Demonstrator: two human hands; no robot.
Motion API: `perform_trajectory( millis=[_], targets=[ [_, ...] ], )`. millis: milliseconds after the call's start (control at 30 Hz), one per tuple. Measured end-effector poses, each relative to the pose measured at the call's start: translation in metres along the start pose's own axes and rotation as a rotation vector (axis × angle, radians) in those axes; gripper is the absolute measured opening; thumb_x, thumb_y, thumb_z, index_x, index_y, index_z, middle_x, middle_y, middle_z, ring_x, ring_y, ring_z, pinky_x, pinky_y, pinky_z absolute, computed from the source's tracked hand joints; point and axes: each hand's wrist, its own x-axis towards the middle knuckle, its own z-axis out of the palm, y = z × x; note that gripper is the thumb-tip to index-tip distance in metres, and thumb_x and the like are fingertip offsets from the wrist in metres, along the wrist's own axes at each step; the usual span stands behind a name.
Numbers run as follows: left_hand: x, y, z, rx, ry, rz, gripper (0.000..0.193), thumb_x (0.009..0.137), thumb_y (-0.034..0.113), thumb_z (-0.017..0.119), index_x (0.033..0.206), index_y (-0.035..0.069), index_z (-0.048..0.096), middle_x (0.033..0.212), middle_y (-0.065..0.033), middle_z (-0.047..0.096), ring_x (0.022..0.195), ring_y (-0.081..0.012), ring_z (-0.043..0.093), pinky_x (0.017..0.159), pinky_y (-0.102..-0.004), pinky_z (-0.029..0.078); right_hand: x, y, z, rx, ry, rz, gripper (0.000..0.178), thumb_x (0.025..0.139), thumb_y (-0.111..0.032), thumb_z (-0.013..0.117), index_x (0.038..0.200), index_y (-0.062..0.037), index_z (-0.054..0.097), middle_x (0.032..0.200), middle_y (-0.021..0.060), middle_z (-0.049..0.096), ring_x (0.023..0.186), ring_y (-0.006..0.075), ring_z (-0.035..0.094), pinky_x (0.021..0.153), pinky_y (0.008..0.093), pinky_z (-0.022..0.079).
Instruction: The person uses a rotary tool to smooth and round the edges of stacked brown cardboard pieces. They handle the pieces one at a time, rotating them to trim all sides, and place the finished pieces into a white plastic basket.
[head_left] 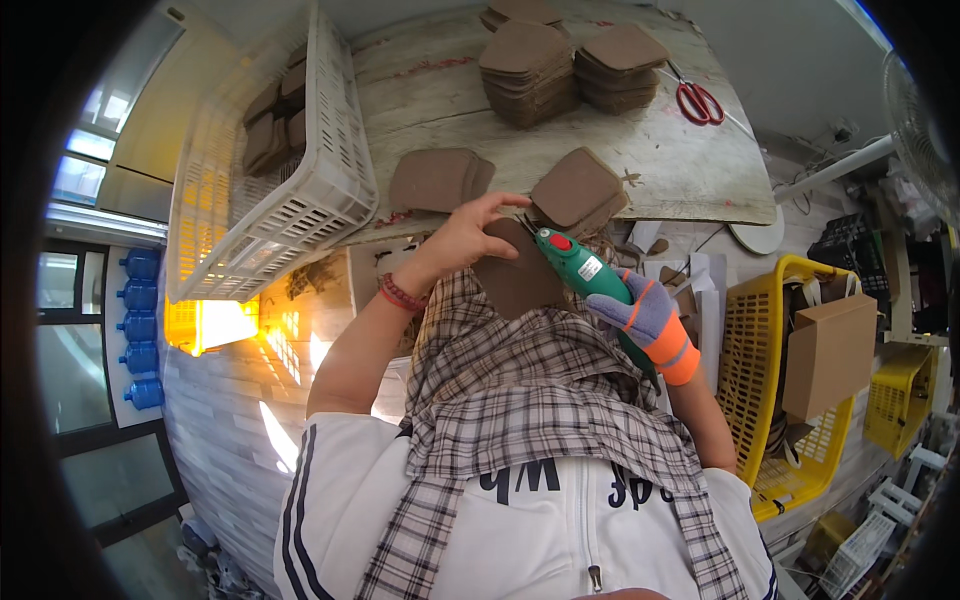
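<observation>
Gloved right hand (pixel 645 322) wraps the green power cutter (pixel 585 268); left hand (pixel 462 235) has thumb and forefinger spread at the brown pad (pixel 518 285) over the plaid apron (pixel 530 395), grip undetermined. Recommended: fingertips clear of the tip, pad steady.

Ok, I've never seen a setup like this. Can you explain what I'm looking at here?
There is no robot: these are a person's own hands. The one picture comes from a wide fisheye camera on the person's head, looking down, so straight edges bend near the rim. Left in the picture is the person's left.

The right hand, in a grey and orange glove, holds a green power tool with a red button. The bare left hand is at a dark brown piece above the checked apron; how firmly it grips is unclear.

On the table lie stacks of brown pieces and red-handled scissors.
</observation>
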Motion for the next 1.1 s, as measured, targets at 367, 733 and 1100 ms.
perform_trajectory(
  millis=[367,733,1100],
  targets=[
    [0.021,-0.026,-0.088,1.084,0.929,0.248,0.038,0.078,0.006,0.065,0.115,0.003,0.055,0.123,-0.0145,0.049,0.116,-0.0289,0.045,0.096,-0.0416,0.038,-0.010,0.055,-0.030,-0.196,0.252,-0.101,0.037,0.080,-0.027,0.072,0.100,0.0011,0.059,0.067,0.0031,0.060,0.056,0.0071,0.054,0.050,0.0230,0.043],
    [0.078,-0.049,0.060,1.005,0.617,0.185,0.057,0.074,0.033,0.072,0.114,-0.003,0.055,0.135,-0.0192,0.038,0.135,-0.0357,0.020,0.108,-0.0505,0.018,-0.010,0.077,-0.034,-0.015,0.373,-0.031,0.034,0.078,-0.028,0.074,0.092,-0.0001,0.060,0.065,0.0034,0.059,0.053,0.0073,0.053,0.048,0.0237,0.042],
    [0.080,-0.049,0.048,-0.361,0.638,0.177,0.028,0.080,0.008,0.069,0.096,0.005,0.046,0.106,-0.0071,0.053,0.104,-0.0215,0.050,0.085,-0.0333,0.043,-0.001,0.054,-0.023,0.040,0.367,-0.025,0.037,0.079,-0.029,0.073,0.098,-0.0015,0.059,0.068,0.0011,0.061,0.054,0.0060,0.054,0.048,0.0210,0.041]
  ],
)
